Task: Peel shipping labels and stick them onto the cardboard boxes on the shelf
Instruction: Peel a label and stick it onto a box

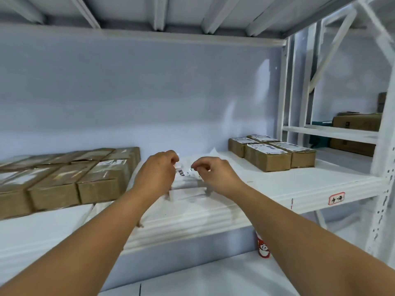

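A white shipping label point(185, 172) with a barcode hangs between my two hands above the white shelf point(299, 184). My left hand point(159, 173) pinches its left edge and my right hand point(210, 170) pinches its right edge. Under my hands lies a pile of white label sheets point(188, 194). On the left stands a block of several cardboard boxes point(64, 180), most with bare taped tops. On the right stand several smaller cardboard boxes point(270, 151), each with a label on top.
A white upright post point(382, 167) bounds the shelf on the right. Beyond it, more boxes point(355, 122) sit on a neighbouring rack. A red and white cup point(263, 246) stands on the lower level. The shelf edge carries a small red-framed tag point(336, 198).
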`<state>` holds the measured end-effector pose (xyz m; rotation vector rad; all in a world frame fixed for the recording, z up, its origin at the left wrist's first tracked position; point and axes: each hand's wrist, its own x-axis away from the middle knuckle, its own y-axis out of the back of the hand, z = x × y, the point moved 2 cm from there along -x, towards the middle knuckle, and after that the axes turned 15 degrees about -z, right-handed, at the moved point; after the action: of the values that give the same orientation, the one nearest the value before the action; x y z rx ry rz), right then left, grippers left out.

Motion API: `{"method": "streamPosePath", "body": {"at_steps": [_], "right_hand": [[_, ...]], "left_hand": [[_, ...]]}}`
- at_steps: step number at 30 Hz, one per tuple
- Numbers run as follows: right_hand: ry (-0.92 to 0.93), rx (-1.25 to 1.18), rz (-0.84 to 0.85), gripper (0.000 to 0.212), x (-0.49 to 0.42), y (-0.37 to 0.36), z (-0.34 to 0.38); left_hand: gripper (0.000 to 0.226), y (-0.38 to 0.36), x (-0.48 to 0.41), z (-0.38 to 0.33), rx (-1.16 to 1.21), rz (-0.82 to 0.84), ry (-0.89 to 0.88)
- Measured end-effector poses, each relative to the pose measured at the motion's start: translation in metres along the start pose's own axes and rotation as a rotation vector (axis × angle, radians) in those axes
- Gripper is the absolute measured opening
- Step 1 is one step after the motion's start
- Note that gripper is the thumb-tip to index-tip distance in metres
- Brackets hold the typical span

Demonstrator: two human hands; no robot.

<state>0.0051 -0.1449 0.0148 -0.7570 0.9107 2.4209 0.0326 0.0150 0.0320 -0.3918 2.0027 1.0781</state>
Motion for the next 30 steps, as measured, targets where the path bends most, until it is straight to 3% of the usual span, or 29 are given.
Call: {"method": "streamPosePath", "body": {"at_steps": [4,9,16,21,25,30], "right_hand": [[-0.011,0.04,0.016,0.023,-0.001,-0.023,0.017],[-0.087,0.12,0.043,0.025,0.006,-0.044,0.016],[-0.134,-0.061,0.032,0.013,0.012,-0.04,0.012],[-0.143,-0.094,0.021,0.016,0.013,-0.039,0.014],[-0.162,-0.102,0.044,0.02,0.015,-0.037,0.017],[-0.149,-0.091,0.061,0.017,0.016,-0.037,0.016]], "left_hand": [[0.034,0.015,0.015,0.028,-0.015,0.112,-0.058],[0.028,0.009,0.034,0.048,0.087,0.145,0.075],[0.021,0.008,0.035,0.049,0.117,0.136,0.075],[0.02,0.007,0.035,0.048,0.113,0.19,0.092],[0.022,0.007,0.036,0.049,0.072,0.275,0.107],[0.033,0.008,0.036,0.049,0.111,0.26,0.111]]}}
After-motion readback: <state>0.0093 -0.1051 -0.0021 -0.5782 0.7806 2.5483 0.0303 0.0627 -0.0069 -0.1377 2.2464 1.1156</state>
